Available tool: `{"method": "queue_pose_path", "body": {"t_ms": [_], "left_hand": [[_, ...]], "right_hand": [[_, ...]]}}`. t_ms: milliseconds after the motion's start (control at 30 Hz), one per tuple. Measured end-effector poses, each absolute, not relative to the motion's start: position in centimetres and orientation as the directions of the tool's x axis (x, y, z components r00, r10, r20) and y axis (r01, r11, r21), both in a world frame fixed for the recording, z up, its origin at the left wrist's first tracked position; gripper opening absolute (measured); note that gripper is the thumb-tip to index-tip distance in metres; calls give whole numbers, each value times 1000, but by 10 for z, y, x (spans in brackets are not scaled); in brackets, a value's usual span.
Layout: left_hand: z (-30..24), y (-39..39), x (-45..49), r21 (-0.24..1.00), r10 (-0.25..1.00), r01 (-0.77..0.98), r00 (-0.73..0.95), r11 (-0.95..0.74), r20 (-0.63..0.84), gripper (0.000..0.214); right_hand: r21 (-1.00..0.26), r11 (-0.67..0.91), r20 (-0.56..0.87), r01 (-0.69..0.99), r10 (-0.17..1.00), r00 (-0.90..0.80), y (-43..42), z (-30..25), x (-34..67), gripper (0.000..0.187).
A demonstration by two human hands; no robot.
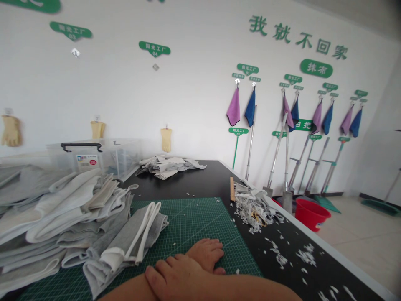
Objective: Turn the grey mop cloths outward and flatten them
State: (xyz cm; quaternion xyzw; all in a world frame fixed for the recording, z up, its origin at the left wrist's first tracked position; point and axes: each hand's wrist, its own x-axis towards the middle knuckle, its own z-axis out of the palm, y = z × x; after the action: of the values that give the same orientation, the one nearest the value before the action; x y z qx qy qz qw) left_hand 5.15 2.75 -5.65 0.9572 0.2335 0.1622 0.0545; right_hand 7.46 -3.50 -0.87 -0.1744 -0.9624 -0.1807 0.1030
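Note:
Both my hands rest crossed on the green cutting mat near the table's front edge. My left hand lies flat on the mat, fingers stretched toward the right, holding nothing. My right hand lies over my left wrist with its fingers draped loosely across it, also holding nothing. Just left of my hands is a folded grey cloth piece with white edging, the nearest of a large pile of grey and white cloth pieces.
White fabric scraps and scissors lie on the black table at right. A clear plastic bin and another cloth heap sit further back. Mops, hanging cloths and a red bucket stand by the wall.

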Motion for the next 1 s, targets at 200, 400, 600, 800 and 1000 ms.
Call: {"method": "queue_pose_path", "body": {"t_ms": [200,400,600,800,1000], "left_hand": [[-55,27,51,182,469,434,838,-882,279,49],[-56,27,51,182,471,435,835,-882,285,48],[-57,27,50,177,464,430,838,-886,287,48],[-55,27,50,172,463,430,839,-886,286,49],[-61,29,50,170,461,428,832,-887,310,49]], "right_hand": [[303,880,242,367,301,-922,-36,-7,75,40],[279,884,267,374,303,-915,-36,-6,76,45],[283,885,258,370,301,-918,-35,-7,76,44],[287,883,250,371,305,-919,-36,-6,75,41],[283,884,262,373,302,-916,-36,-5,76,41]]}}
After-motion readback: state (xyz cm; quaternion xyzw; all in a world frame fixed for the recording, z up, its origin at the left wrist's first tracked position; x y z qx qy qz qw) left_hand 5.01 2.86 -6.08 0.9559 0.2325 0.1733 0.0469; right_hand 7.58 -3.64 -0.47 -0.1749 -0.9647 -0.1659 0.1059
